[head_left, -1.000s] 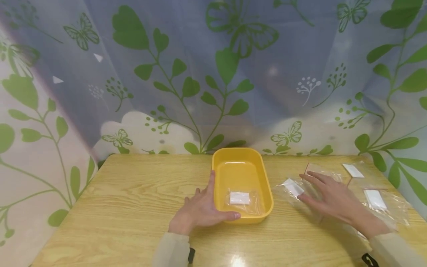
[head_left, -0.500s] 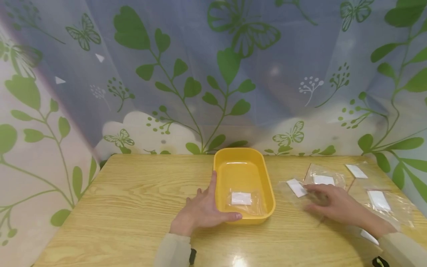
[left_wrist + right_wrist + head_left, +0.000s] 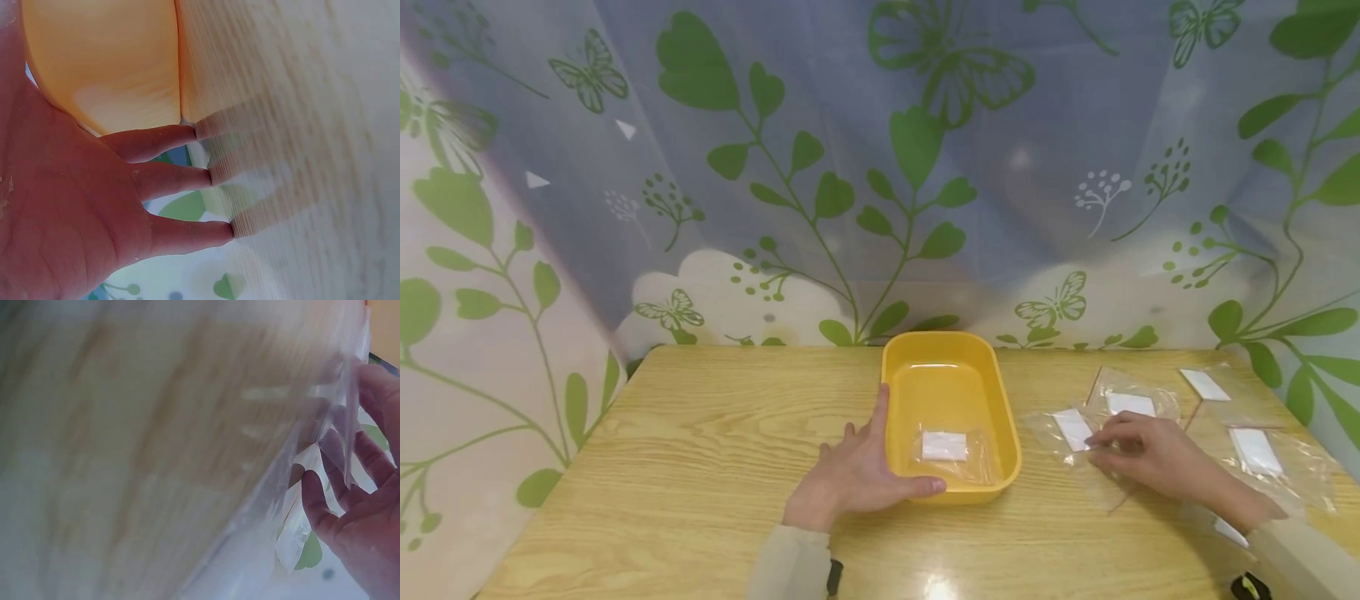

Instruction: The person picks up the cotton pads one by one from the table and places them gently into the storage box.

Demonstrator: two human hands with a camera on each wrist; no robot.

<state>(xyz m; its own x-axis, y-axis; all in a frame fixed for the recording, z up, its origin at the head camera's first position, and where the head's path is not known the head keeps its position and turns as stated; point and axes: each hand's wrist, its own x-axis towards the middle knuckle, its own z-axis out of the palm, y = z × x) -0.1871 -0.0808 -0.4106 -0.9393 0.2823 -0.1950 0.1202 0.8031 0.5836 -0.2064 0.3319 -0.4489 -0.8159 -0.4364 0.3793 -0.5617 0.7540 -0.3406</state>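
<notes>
My left hand [image 3: 857, 479] rests against the near left corner of a yellow plastic bin [image 3: 1002, 417], its thumb on the front rim and index finger along the left side. In the left wrist view, straight fingers [image 3: 181, 176] reach down to the table beside the bin wall. Inside the bin lies a clear bag with a white slip [image 3: 944, 446]. To the right, my right hand [image 3: 1153, 458] pinches a clear zip bag, whose white slip [image 3: 1072, 429] shows just left of the fingertips. Thin clear film [image 3: 351, 425] stands between thumb and fingers in the right wrist view.
More clear bags with white slips lie on the right: one behind the hand [image 3: 1131, 405], one at the far right [image 3: 1205, 385], another nearer [image 3: 1257, 452]. Part of a white slip [image 3: 1231, 532] shows below the right wrist. A patterned curtain [image 3: 820, 167] hangs behind the wooden table [image 3: 715, 433].
My right hand has drawn its spread fingers together and now pinches the zip bag near its white slip. The left hand keeps its place on the bin.
</notes>
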